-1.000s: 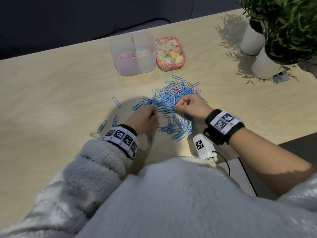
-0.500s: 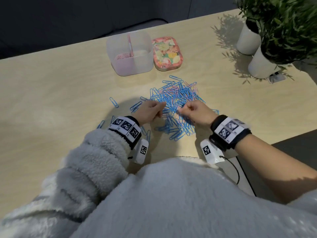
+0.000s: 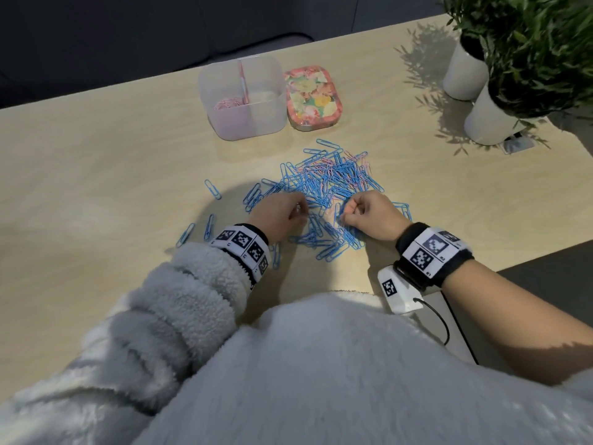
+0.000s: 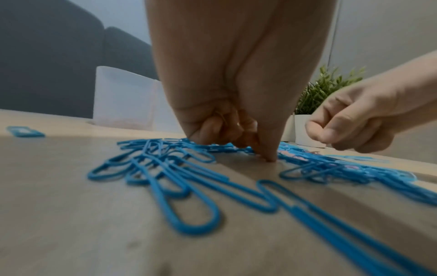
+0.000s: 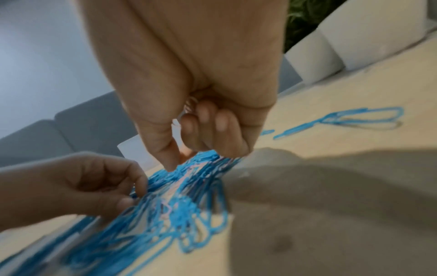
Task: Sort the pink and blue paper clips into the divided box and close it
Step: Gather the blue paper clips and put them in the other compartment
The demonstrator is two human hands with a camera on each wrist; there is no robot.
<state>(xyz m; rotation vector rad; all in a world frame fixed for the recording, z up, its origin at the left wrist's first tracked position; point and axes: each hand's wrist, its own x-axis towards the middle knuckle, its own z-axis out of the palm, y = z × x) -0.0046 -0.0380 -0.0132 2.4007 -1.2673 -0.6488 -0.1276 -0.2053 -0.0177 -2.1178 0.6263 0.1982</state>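
Observation:
A heap of blue paper clips (image 3: 330, 187) with a few pink ones mixed in lies mid-table. My left hand (image 3: 282, 216) rests at its left edge, fingers curled; in the left wrist view a thin pale clip (image 4: 222, 117) shows inside them and one fingertip (image 4: 267, 158) presses the table. My right hand (image 3: 369, 216) sits at the heap's near right. Its curled fingers hold pink clips (image 5: 189, 104) while its thumb (image 5: 169, 158) reaches into the blue clips (image 5: 179, 205). The translucent divided box (image 3: 272, 107) stands open behind, pink clips (image 3: 228, 102) in its left compartment.
A floral lid (image 3: 313, 96) lies right of the box. Two white plant pots (image 3: 465, 75) stand at the far right. Stray blue clips (image 3: 212, 188) lie left of the heap. The table's near right edge drops off beside my right forearm.
My left hand has slid right, up to the heap's left edge. My right hand has stayed on the heap's near right side, still picking.

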